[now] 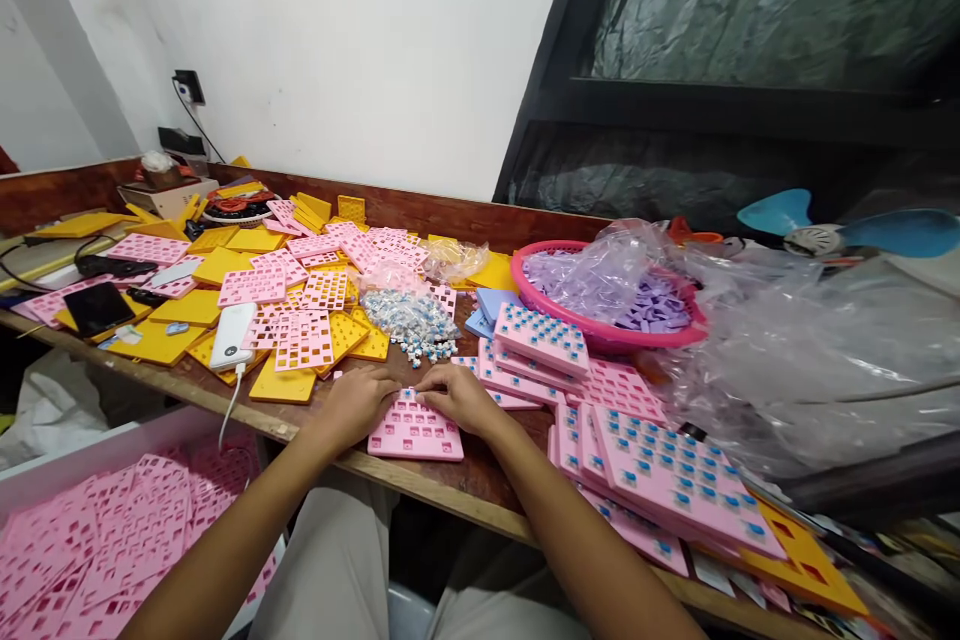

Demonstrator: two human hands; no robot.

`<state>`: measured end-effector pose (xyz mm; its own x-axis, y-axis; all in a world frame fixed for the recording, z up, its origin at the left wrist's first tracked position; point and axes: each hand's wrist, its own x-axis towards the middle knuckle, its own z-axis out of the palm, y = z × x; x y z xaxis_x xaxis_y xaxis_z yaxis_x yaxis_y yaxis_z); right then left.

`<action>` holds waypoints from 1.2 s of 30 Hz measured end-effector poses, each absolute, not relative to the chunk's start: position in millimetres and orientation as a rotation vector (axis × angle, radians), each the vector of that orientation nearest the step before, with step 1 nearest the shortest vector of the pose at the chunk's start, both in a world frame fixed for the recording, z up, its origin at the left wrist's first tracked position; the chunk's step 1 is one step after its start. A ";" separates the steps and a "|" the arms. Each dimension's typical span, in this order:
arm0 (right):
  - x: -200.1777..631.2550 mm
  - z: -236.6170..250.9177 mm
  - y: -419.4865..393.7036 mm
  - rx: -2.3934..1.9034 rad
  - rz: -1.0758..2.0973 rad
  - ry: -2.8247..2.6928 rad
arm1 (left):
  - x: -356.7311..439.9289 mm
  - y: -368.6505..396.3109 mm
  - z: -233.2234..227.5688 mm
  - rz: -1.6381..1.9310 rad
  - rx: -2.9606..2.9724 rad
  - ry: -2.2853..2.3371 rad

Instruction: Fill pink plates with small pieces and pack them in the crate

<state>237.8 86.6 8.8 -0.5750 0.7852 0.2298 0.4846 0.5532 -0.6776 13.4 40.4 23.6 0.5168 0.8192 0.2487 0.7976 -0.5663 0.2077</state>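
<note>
Both hands, left hand (358,402) and right hand (457,396), rest fingers-down on the flat pink plastic grid plate (415,431) at the near edge; looks light, stiff, best gripped by its edges

A long wooden desk (420,480) carries scattered pink grids (304,340) and yellow plates (172,308), a heap of small blue-and-white switches (412,318), a pink basket (600,325), a white power bank (232,335), a dark tablet (97,307) and crumpled clear plastic (810,350).
</note>
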 end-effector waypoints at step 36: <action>256.2 44.8 81.8 -0.990 0.510 -2.531 | 24.3 80.7 35.7 0.837 2.423 1.448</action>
